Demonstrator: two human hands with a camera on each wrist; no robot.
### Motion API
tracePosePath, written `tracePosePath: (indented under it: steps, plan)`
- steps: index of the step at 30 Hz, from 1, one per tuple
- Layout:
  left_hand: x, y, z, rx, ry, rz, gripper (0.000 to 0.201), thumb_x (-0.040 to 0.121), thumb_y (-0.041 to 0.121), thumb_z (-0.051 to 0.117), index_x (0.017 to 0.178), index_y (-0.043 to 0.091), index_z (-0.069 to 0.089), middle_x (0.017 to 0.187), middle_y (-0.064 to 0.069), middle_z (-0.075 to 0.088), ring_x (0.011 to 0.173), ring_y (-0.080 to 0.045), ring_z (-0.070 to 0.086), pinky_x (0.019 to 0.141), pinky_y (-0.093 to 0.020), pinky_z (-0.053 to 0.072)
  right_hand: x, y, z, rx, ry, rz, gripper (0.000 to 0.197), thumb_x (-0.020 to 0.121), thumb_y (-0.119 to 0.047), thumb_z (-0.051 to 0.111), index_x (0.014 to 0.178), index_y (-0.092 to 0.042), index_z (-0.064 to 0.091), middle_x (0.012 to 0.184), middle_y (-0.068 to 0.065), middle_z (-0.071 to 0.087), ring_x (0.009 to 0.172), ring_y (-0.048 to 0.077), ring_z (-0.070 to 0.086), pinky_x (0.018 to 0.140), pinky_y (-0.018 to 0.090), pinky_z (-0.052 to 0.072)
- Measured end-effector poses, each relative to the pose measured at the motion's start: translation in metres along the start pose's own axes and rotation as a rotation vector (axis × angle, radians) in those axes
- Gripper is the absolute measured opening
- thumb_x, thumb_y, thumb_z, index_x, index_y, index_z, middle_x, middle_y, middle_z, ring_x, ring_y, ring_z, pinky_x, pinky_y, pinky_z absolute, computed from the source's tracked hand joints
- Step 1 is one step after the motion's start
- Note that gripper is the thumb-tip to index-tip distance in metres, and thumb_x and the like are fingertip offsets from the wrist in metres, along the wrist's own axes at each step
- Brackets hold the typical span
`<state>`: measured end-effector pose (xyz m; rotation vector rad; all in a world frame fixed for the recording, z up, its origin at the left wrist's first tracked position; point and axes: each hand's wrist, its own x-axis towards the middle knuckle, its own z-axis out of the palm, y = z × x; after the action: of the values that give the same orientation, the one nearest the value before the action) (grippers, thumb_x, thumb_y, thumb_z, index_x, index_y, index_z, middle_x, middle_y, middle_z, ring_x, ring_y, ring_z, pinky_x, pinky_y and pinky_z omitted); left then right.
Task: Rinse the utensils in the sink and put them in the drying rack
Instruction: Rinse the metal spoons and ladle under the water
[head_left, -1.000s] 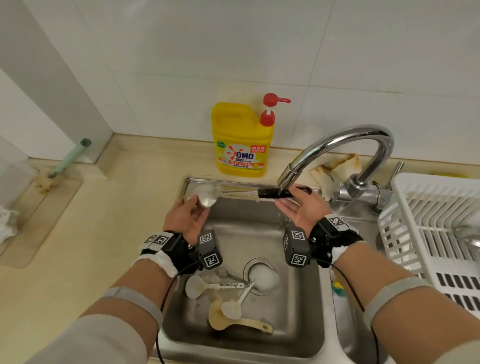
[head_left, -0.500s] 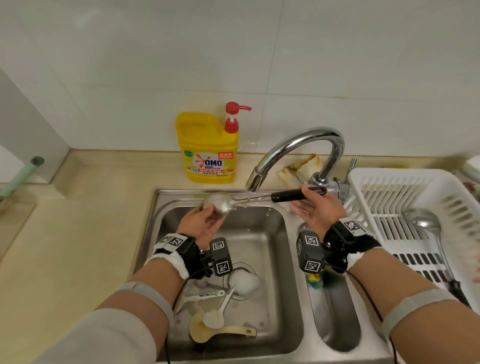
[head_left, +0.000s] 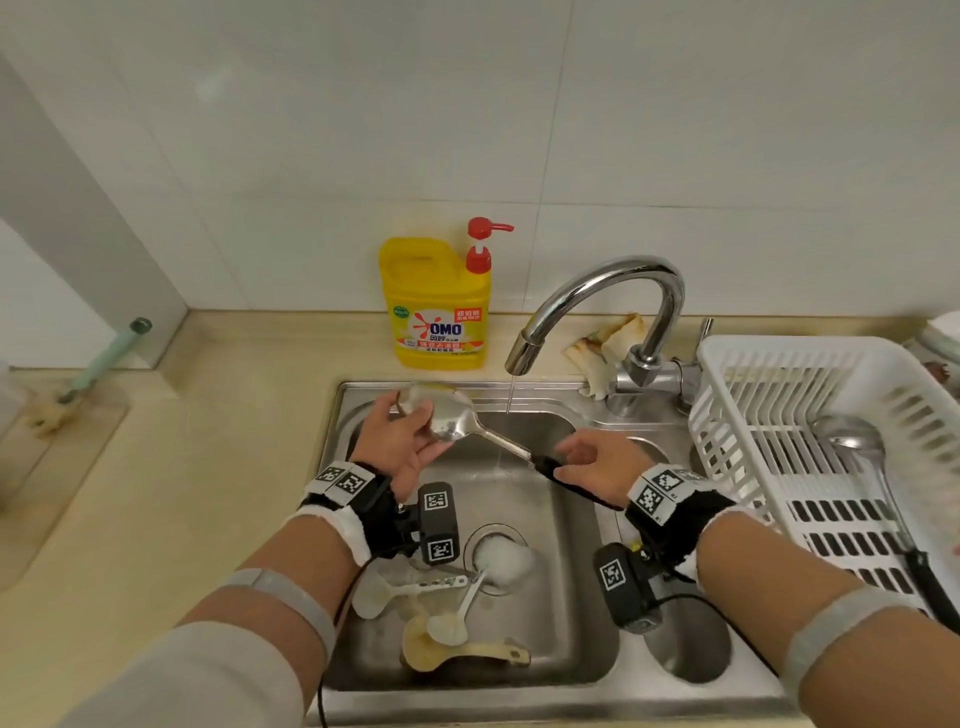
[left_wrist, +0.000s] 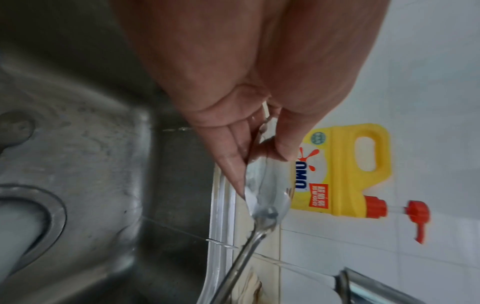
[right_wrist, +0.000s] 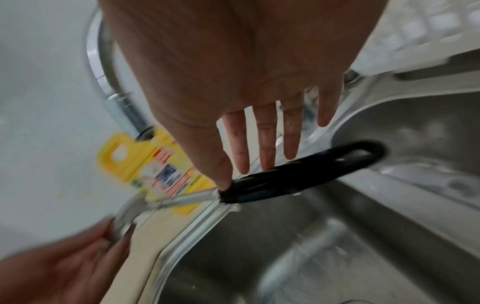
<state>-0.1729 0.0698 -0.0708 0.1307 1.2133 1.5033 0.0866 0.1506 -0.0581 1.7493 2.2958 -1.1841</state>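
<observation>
The left hand (head_left: 400, 441) is pinching the bowl of a metal spoon (head_left: 448, 418) over the back left corner of the sink (head_left: 561, 623), thumb on one face and fingers (left_wrist: 231, 162) on the other, so its grip is closing firmly on the bowl. The spoon's shaft is slanting down toward the right hand (head_left: 597, 467), where the black handle (right_wrist: 298, 176) is lying across the tips of straight, spread fingers (right_wrist: 267, 148) with the thumb touching its near end; that grip is looking loose, more a support than a clasp, though the blur in the right wrist view is making this hard to judge. A thin stream of water is falling from the tap (head_left: 602, 306) just beside the spoon's shaft. On the sink floor near the drain, a white ladle (head_left: 384, 592), a small white spoon (head_left: 452, 618) and a beige scoop (head_left: 457, 654) are lying together. At the right, the white drying rack (head_left: 737, 410) is holding a steel ladle (head_left: 857, 447) with a black handle. A yellow detergent bottle (head_left: 436, 306) is standing on the table behind the sink, against the tiled wall.
</observation>
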Motion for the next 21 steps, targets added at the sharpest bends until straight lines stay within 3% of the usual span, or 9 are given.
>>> tracePosePath:
  steps: [3, 5, 8, 11, 13, 17, 19, 21]
  plan:
    - [-0.020, 0.013, 0.003, 0.070, -0.024, 0.072, 0.041, 0.097, 0.002, 0.058, 0.130, 0.023, 0.045, 0.125, -0.018, 0.061, 0.106, -0.039, 0.069, 0.083, -0.049, 0.060, -0.006, -0.030, 0.021, -0.100, 0.010, -0.192, 0.020, 0.081, -0.041, 0.073, 0.099, -0.036, 0.066, 0.093, -0.014, 0.065, 0.094, 0.011, 0.064, 0.087, 0.030, 0.051]
    - [-0.033, 0.022, 0.006, 0.118, -0.029, 0.137, 0.039, 0.097, 0.003, 0.058, 0.129, 0.023, 0.046, 0.121, -0.016, 0.060, 0.104, -0.039, 0.070, 0.086, -0.052, 0.059, -0.011, -0.047, 0.027, -0.198, 0.045, -0.295, 0.012, 0.084, -0.043, 0.070, 0.087, -0.035, 0.062, 0.082, -0.013, 0.064, 0.085, 0.011, 0.062, 0.080, 0.031, 0.051]
    - [-0.051, 0.038, 0.016, 0.193, -0.014, 0.248, 0.043, 0.096, 0.005, 0.061, 0.135, 0.018, 0.047, 0.123, -0.016, 0.059, 0.103, -0.038, 0.071, 0.087, -0.054, 0.059, -0.022, -0.063, 0.025, -0.238, 0.115, -0.374, 0.025, 0.090, -0.041, 0.064, 0.069, -0.030, 0.056, 0.067, -0.009, 0.058, 0.069, 0.011, 0.056, 0.067, 0.030, 0.046]
    - [-0.070, 0.057, 0.039, 0.266, -0.046, 0.374, 0.047, 0.094, 0.009, 0.066, 0.137, 0.017, 0.049, 0.124, -0.021, 0.061, 0.103, -0.036, 0.070, 0.083, -0.052, 0.060, -0.038, -0.072, 0.009, -0.177, 0.213, -0.409, 0.029, 0.093, -0.039, 0.062, 0.071, -0.020, 0.060, 0.065, -0.002, 0.059, 0.066, 0.015, 0.055, 0.064, 0.031, 0.044]
    - [-0.082, 0.069, 0.063, 0.314, -0.128, 0.448, 0.041, 0.095, 0.013, 0.065, 0.134, 0.014, 0.051, 0.119, -0.021, 0.063, 0.102, -0.034, 0.070, 0.078, -0.047, 0.062, -0.050, -0.074, -0.008, -0.103, 0.270, -0.422, 0.034, 0.093, -0.039, 0.063, 0.068, -0.017, 0.055, 0.067, 0.001, 0.059, 0.064, 0.014, 0.052, 0.064, 0.030, 0.042]
    - [-0.103, 0.076, 0.122, 0.478, -0.295, 0.520, 0.023, 0.103, 0.028, 0.051, 0.119, 0.013, 0.058, 0.101, -0.008, 0.071, 0.090, -0.027, 0.074, 0.073, -0.037, 0.062, -0.071, -0.062, -0.054, -0.004, 0.414, -0.388, 0.040, 0.093, -0.039, 0.064, 0.065, -0.015, 0.048, 0.064, -0.001, 0.058, 0.061, 0.012, 0.051, 0.064, 0.029, 0.043]
    - [-0.104, 0.068, 0.147, 0.618, -0.339, 0.547, 0.023, 0.105, 0.029, 0.045, 0.113, 0.014, 0.060, 0.101, -0.005, 0.073, 0.092, -0.024, 0.074, 0.078, -0.038, 0.061, -0.085, -0.050, -0.081, 0.010, 0.510, -0.344, 0.041, 0.093, -0.042, 0.063, 0.065, -0.013, 0.054, 0.062, -0.001, 0.061, 0.061, 0.016, 0.056, 0.064, 0.030, 0.046]
    - [-0.097, 0.054, 0.166, 0.853, -0.386, 0.653, 0.022, 0.102, 0.032, 0.048, 0.110, 0.019, 0.064, 0.101, 0.001, 0.073, 0.092, -0.018, 0.072, 0.085, -0.040, 0.059, -0.096, -0.031, -0.112, 0.017, 0.583, -0.276, 0.038, 0.093, -0.044, 0.062, 0.070, -0.015, 0.063, 0.065, 0.000, 0.066, 0.064, 0.017, 0.063, 0.065, 0.030, 0.052]
